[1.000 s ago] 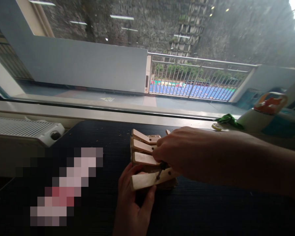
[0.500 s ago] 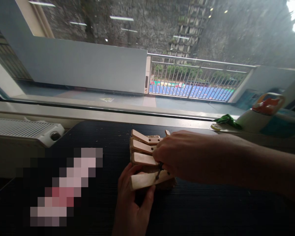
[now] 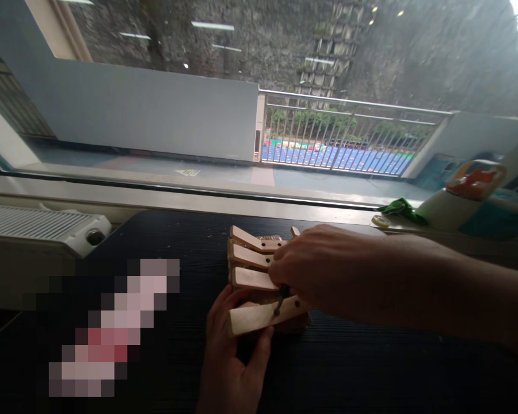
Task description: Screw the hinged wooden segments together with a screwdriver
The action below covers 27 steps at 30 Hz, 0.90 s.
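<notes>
A small wooden assembly [image 3: 252, 279] with several pale slats fanned out to the left rests on the black ribbed tabletop [image 3: 164, 241]. My left hand [image 3: 233, 359] comes from below and grips its near slat, thumb and fingers around the end. My right hand [image 3: 323, 270] reaches in from the right over the assembly, fingers pinched on a thin dark tool [image 3: 281, 300] whose tip is set into the near slat.
A white radiator [image 3: 38, 227] runs along the left under the window sill [image 3: 176, 198]. At the right on the sill lie a green scrap [image 3: 399, 208] and a white and teal object [image 3: 470, 198]. A blurred patch covers something at lower left.
</notes>
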Motion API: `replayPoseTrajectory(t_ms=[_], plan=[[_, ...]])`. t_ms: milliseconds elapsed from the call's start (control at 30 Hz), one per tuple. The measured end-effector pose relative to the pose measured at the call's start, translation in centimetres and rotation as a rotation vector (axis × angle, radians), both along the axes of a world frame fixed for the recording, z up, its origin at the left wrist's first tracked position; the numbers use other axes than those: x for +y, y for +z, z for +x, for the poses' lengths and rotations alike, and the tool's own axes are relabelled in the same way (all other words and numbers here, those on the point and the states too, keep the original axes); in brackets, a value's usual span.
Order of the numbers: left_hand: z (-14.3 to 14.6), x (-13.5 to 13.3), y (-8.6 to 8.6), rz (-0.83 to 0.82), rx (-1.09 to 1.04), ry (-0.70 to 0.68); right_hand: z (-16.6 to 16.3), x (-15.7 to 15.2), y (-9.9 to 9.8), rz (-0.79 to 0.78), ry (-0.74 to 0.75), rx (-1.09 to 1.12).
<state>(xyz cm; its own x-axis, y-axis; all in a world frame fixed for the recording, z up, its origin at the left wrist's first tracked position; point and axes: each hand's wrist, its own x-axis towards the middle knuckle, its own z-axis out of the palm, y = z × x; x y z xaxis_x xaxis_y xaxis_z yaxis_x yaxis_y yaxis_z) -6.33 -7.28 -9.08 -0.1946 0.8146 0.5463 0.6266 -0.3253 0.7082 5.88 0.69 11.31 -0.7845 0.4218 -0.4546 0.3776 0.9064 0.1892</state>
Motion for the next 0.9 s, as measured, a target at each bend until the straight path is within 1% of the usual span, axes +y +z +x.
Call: replayPoseTrajectory(t_ms=[167, 367, 467, 533, 600, 733, 900], plan=[[0.01, 0.13, -0.09, 0.026, 0.014, -0.004, 0.00, 0.08, -0.29, -0.015, 0.012, 0.048], [-0.11, 0.09, -0.31, 0.002, -0.004, -0.008, 0.43, 0.04, -0.09, 0.002, -0.036, 0.129], [-0.12, 0.04, -0.30, -0.012, -0.014, -0.005, 0.84, 0.10, 0.08, 0.005, -0.001, 0.223], [-0.08, 0.02, -0.24, -0.011, -0.014, -0.003, 0.98, 0.10, 0.14, -0.008, 0.021, 0.249], [-0.05, 0.01, -0.15, -0.002, -0.013, -0.003, 0.93, 0.06, 0.17, -0.010, 0.024, 0.223], [-0.07, 0.01, -0.02, 0.002, -0.014, -0.005, 0.47, 0.02, 0.22, -0.006, 0.044, 0.092], [-0.07, 0.08, -0.01, -0.012, -0.029, -0.004, 0.06, 0.02, -0.02, -0.009, 0.027, 0.088]])
